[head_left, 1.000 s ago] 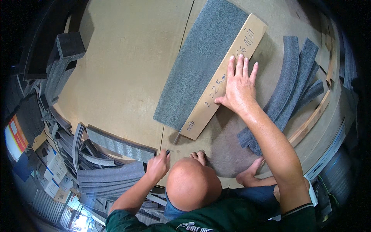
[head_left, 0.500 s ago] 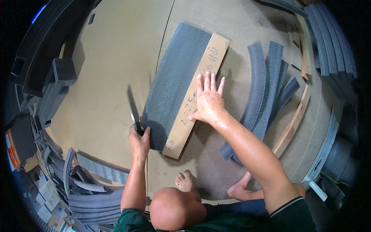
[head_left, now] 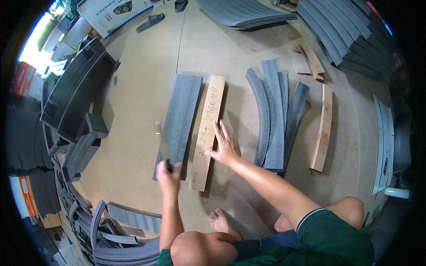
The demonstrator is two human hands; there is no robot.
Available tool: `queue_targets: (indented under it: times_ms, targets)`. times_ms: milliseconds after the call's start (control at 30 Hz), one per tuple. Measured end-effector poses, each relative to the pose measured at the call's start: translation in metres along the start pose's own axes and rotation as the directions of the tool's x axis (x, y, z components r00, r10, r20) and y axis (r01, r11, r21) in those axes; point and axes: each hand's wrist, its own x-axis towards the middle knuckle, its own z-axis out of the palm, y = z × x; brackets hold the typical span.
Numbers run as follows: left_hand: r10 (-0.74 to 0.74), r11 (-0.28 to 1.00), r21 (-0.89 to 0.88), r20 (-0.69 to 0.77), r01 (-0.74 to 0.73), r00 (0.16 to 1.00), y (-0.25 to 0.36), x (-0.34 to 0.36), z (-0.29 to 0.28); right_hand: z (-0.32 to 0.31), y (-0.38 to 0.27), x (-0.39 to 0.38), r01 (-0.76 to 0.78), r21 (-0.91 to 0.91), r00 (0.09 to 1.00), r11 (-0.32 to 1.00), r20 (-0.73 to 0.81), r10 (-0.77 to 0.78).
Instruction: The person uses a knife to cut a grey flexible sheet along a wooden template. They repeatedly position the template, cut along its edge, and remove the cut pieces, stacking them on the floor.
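Note:
My left hand (head_left: 169, 179) is closed round the dark handle of a knife (head_left: 162, 144), its blade smeared by motion and pointing away from me over the left edge of a grey foam sheet (head_left: 182, 117). Just right of the sheet, with a narrow gap between, lies a long pale wooden board (head_left: 207, 133) with handwriting on it. My right hand (head_left: 227, 148) has its fingers apart at the board's right edge, the thumb over its face. How firmly it touches the board cannot be told.
Several grey foam strips (head_left: 274, 119) lie right of my right hand, with a wooden piece (head_left: 322, 128) beyond. Stacked foam (head_left: 341, 35) stands far right. Dark foam frames (head_left: 80, 97) and curved offcuts (head_left: 133, 216) line the left. A sandal (head_left: 151, 23) lies far off.
The view has tilted up, showing more of the far floor. The board, earlier on the foam sheet's right edge, now lies apart from it to the right. The knife stays in my left hand.

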Motion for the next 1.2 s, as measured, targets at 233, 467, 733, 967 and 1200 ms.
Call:
queue_targets:
  times_ms: [233, 467, 733, 967, 1200]
  targets:
    - [-0.075, 0.929, 0.364, 0.361, -0.066, 0.929, 0.061, -0.02, 0.084, 0.061, 0.022, -0.11, -0.357, 0.703, 0.917, 0.615, 0.136, 0.376]
    - [0.001, 0.945, -0.28, 0.517, 0.168, 0.856, 0.101, -0.036, 0.074, 0.023, 0.024, -0.099, -0.301, 0.865, 0.898, 0.402, 0.116, 0.424]
    - [0.045, 0.993, 0.099, 0.151, -0.06, 0.988, 0.084, 0.015, -0.013, -0.087, 0.095, -0.089, 0.005, 0.806, 0.821, 0.593, -0.341, 0.458]
    - [-0.167, 0.877, 0.479, 0.238, 0.034, 0.957, 0.005, 0.038, 0.003, -0.16, 0.167, -0.098, -0.224, 0.4, 0.65, 0.889, -0.618, 0.442]
    - [-0.1, 0.894, 0.448, 0.158, 0.018, 0.982, -0.004, 0.018, 0.028, -0.255, 0.048, -0.109, 0.552, 0.36, 0.559, 0.752, -0.829, -0.014]
